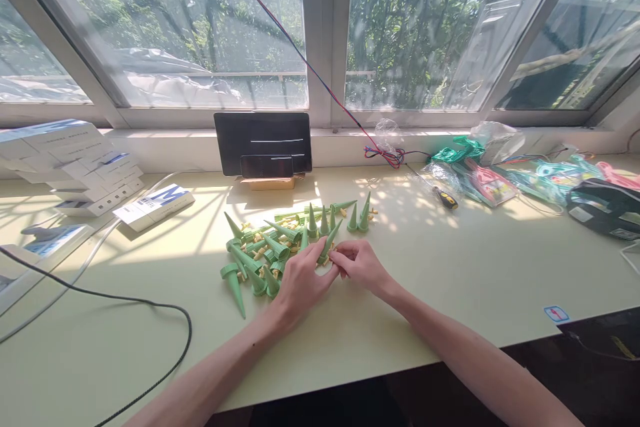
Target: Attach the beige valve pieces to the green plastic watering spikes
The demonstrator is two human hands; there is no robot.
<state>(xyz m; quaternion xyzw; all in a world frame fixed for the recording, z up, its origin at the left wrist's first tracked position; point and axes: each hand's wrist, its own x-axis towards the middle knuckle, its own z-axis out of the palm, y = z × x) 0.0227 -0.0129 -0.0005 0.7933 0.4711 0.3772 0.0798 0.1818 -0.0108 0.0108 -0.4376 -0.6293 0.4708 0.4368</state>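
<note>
Clock centred on the held spike, 12 toward the window (327, 27). Bench (450, 300): front edge at 6 o'clock, slanting away toward 4; both forearms cross it. Widest room for moving, as I see it standing here: 3 to 4 o'clock, pale surface running from the right hand (363, 267) out to a dark pouch (605, 210). Tighter at 9 to 11: a heap of green spikes (280, 250) comes right up beside the left hand (305, 280); farther out at 8 to 9, a black cable (150, 304) loops. Tablet (263, 130) at 11, screwdriver (445, 198) at 2.

Held green spike (330, 240): between the hands, at the heap's near right side. Long axis oblique; tip up toward 1 o'clock, wide end down toward 7. Left grip: closed around the spike. Right grip: fingertips pinched together by its wide end, near a yellowish piece; cannot tell whether they clasp it.

Two loose spikes (364, 213) stand upright at 1 o'clock, tips up.
</note>
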